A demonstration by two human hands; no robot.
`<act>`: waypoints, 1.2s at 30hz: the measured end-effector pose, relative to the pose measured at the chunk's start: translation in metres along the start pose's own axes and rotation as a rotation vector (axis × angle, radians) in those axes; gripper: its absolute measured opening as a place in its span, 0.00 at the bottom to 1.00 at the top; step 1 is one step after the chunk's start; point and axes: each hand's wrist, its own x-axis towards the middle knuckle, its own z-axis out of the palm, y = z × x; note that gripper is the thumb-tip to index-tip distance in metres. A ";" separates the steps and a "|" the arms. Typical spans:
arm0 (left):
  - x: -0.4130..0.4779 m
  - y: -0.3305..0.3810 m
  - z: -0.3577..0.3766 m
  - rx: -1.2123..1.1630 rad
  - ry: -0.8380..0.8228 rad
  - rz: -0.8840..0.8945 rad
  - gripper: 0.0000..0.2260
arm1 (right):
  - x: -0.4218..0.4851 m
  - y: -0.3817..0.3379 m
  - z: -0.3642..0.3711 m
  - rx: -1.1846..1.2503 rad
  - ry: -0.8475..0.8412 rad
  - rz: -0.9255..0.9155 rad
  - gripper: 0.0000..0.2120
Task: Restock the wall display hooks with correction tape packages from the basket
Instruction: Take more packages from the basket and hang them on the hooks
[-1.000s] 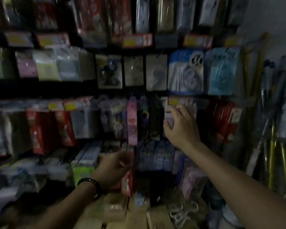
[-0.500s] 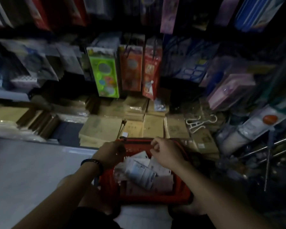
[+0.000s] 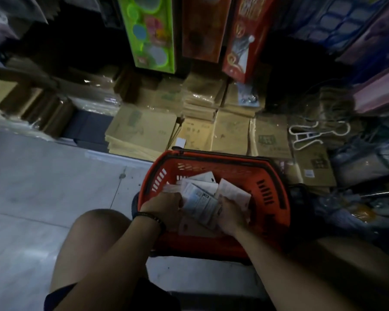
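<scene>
Where packages (image 3: 201, 198) fill basket (image 3: 270, 187), left hand (image 3: 163, 206), right hand (image 3: 231, 215) grip them.

Pale grey tiled floor (image 3: 43, 187): red slotted plastic basket (image 3: 240, 173) stands on it, close to low ledge (image 3: 121, 156) at floor's edge. Stacked brown paper packs (image 3: 142, 129) line ledge; white plastic hangers (image 3: 300, 136) lie on them.
</scene>
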 end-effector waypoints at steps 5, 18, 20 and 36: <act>0.011 0.000 0.003 -0.033 -0.044 -0.005 0.20 | 0.040 0.001 0.023 -0.016 -0.059 0.002 0.36; 0.027 -0.002 -0.005 -0.041 -0.075 -0.040 0.14 | 0.044 0.001 0.021 -0.012 -0.092 -0.176 0.09; 0.029 -0.001 -0.008 -0.195 0.038 -0.120 0.13 | 0.039 0.000 -0.001 0.059 -0.048 -0.280 0.09; 0.005 -0.001 -0.012 -0.816 -0.044 -0.167 0.28 | -0.011 -0.009 -0.070 0.157 0.450 -0.588 0.23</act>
